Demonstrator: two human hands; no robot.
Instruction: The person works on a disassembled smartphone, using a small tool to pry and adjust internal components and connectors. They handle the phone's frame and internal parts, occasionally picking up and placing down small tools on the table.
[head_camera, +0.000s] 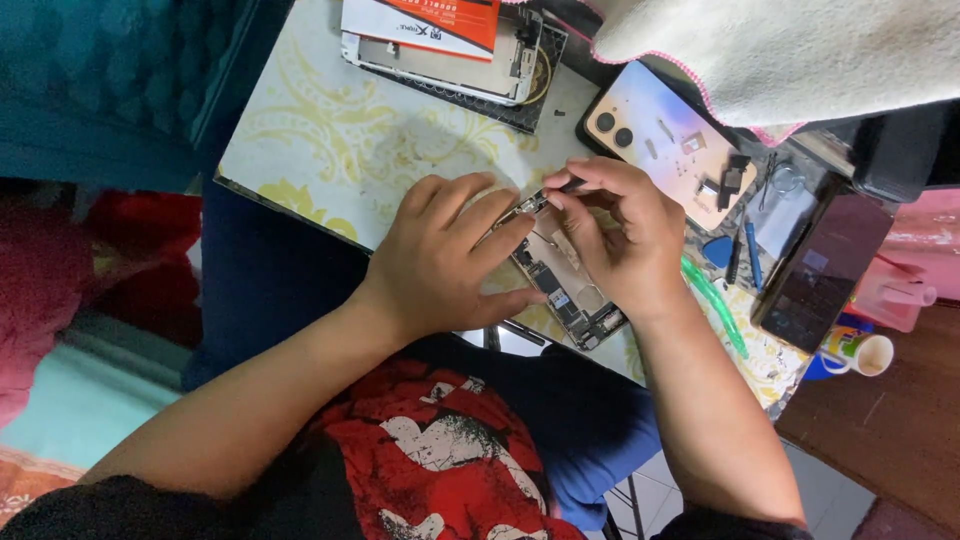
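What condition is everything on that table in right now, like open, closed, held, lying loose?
Opened phone: back off, insides exposed, flat on table.
Left hand: pressed flat on the opened phone.
Right hand: pinching a thin tool at the phone's top.
Phone back cover: detached, small parts lying on it.
Dark phone: screen off.
Green pry tool: lying loose.

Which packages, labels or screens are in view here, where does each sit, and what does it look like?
Flat box: top edge of the table, rectangular, white and orange, lying on a pale phone frame.
Dark phone screen: right edge of the table, black, unlit, tilted.
Phone back cover: beyond the right hand, pale iridescent, two camera rings.
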